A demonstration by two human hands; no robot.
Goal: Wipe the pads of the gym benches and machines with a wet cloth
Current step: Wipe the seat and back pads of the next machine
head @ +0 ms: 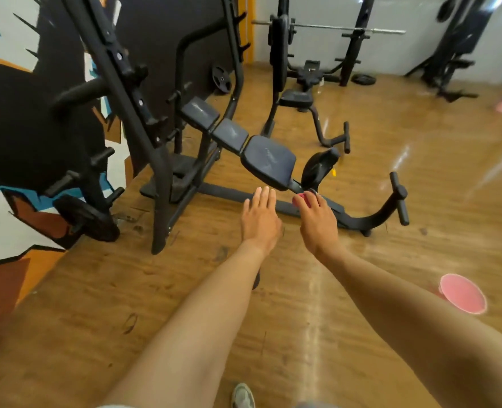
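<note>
While the red cloth (300, 198) sits bunched under the curled fingers of the right hand (317, 222), just beside the bench's lowest pad (269, 161), the left hand (260, 217) hovers flat, holding nothing. Three pads line this bench (238, 136).

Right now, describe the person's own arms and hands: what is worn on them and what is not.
Both forearms are bare as far as the frame shows: no sleeves in view. The left hand and the right hand wear no gloves, and no watch, band or ring is visible on either wrist or on the fingers that show. The picture is slightly blurred, so fine marks cannot be ruled out.
</note>
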